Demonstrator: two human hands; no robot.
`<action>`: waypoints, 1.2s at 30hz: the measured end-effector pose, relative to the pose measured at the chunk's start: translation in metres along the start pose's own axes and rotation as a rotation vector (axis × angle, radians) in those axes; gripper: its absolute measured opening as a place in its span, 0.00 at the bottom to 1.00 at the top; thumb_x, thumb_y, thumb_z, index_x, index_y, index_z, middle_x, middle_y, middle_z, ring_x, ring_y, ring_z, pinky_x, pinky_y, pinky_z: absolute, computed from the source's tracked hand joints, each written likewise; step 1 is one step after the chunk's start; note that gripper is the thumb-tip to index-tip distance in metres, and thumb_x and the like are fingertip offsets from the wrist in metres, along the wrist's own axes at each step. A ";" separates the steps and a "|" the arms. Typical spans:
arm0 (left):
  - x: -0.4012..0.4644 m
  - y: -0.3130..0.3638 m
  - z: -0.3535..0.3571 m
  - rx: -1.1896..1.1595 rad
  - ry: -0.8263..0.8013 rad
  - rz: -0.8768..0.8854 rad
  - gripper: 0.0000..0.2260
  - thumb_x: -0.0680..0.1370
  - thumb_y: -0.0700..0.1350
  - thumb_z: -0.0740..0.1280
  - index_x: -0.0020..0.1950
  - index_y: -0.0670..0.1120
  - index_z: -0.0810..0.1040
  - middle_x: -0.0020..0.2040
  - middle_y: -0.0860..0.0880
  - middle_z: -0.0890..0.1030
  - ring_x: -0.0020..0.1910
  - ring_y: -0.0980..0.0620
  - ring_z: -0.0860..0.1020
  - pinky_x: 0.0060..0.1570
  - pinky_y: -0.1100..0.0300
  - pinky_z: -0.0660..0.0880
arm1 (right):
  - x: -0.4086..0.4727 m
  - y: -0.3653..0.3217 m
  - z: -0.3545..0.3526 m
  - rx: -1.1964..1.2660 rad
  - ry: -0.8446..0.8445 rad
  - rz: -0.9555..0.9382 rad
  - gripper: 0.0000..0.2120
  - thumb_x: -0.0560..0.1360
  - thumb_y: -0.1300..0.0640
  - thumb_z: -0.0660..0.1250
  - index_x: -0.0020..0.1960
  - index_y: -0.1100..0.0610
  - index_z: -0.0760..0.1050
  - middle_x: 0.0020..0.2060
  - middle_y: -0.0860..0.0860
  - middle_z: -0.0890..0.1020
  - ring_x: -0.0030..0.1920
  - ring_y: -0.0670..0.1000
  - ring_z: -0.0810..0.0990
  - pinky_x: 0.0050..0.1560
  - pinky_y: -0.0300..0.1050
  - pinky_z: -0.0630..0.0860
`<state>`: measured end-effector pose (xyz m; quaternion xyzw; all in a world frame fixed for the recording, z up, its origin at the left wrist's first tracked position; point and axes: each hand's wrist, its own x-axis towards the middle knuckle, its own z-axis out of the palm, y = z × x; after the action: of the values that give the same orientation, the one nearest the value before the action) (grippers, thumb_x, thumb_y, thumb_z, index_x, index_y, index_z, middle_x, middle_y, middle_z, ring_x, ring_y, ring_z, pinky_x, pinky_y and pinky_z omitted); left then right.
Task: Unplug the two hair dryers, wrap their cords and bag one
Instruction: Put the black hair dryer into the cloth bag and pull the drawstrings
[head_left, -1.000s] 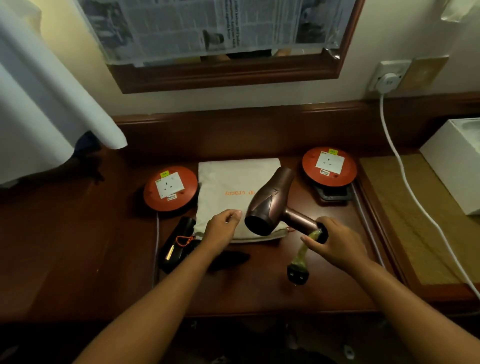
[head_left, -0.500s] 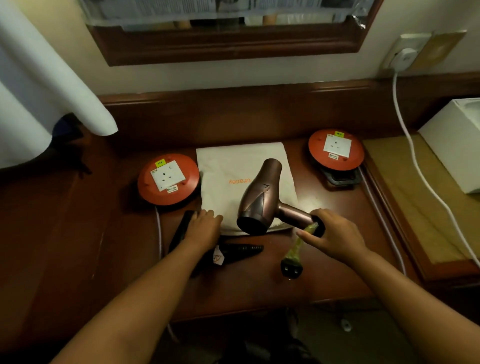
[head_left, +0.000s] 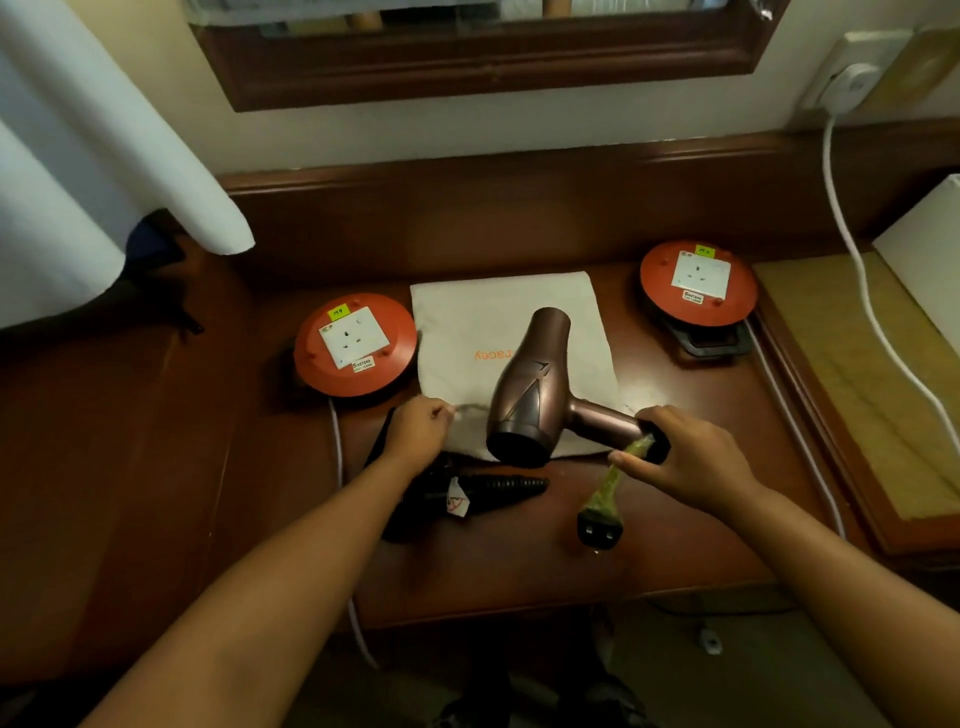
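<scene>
My right hand (head_left: 688, 457) grips the handle of a bronze hair dryer (head_left: 540, 387), held just above the white cloth bag (head_left: 467, 322) with orange lettering. A black plug (head_left: 600, 527) hangs below that hand on a short cord stub in greenish wrap. My left hand (head_left: 418, 434) pinches the bag's near edge at its left corner. A black hair dryer (head_left: 467, 493) with a small tag lies on the wooden desk (head_left: 519, 566), under my left forearm.
Two orange round socket units sit either side of the bag, the left socket unit (head_left: 356, 345) and the right socket unit (head_left: 696, 283). A white cable (head_left: 852, 249) runs from a wall plug (head_left: 852, 83) down the right. A white box (head_left: 924, 249) stands far right, white cloth hangs upper left.
My left hand dropped onto the black dryer, then rose to the bag's near edge. The bronze dryer stays held over the bag. The view has tilted down and closer.
</scene>
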<state>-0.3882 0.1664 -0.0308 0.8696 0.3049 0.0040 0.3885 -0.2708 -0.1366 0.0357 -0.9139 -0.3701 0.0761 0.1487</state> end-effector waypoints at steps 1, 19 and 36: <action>0.001 0.001 -0.001 -0.019 0.036 0.000 0.10 0.79 0.41 0.63 0.48 0.39 0.83 0.46 0.44 0.79 0.46 0.46 0.76 0.44 0.56 0.72 | -0.001 0.001 0.000 0.006 0.001 -0.007 0.25 0.67 0.36 0.68 0.54 0.54 0.76 0.42 0.47 0.78 0.36 0.48 0.76 0.32 0.40 0.75; 0.026 0.030 0.000 -0.275 0.049 -0.057 0.10 0.78 0.48 0.67 0.39 0.44 0.80 0.34 0.44 0.79 0.36 0.47 0.76 0.45 0.47 0.79 | -0.037 0.019 -0.009 0.093 -0.090 -0.269 0.36 0.66 0.22 0.53 0.52 0.51 0.76 0.40 0.44 0.79 0.33 0.46 0.76 0.29 0.46 0.77; -0.010 0.048 -0.005 -0.469 0.081 0.037 0.13 0.79 0.48 0.66 0.58 0.43 0.81 0.50 0.50 0.84 0.51 0.51 0.81 0.52 0.56 0.78 | -0.009 0.006 0.030 0.173 -0.228 -0.071 0.28 0.67 0.29 0.62 0.53 0.51 0.75 0.41 0.47 0.78 0.37 0.47 0.75 0.36 0.47 0.75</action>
<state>-0.3723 0.1397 0.0081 0.7602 0.2948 0.1167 0.5671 -0.2807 -0.1404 0.0056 -0.8694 -0.4089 0.2056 0.1863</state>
